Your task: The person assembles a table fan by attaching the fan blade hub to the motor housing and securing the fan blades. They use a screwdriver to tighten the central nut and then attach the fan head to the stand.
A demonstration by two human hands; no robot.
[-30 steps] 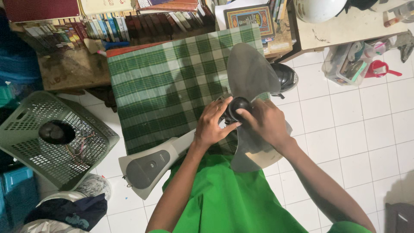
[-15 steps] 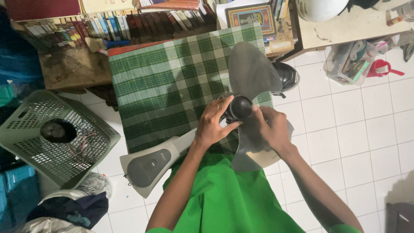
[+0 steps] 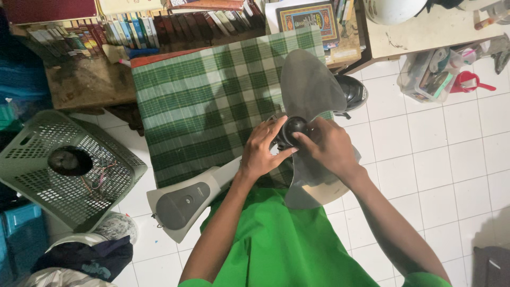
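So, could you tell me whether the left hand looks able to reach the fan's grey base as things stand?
Probably yes: the left hand is at the black hub, and nothing lies between it and the grey base.

Translucent grey plastic blade (image 3: 311, 85), smooth and matt; glossy black plastic cap (image 3: 294, 129); woven checked cloth (image 3: 212, 101); perforated plastic basket (image 3: 74, 170); glossy tiled floor (image 3: 435, 154).
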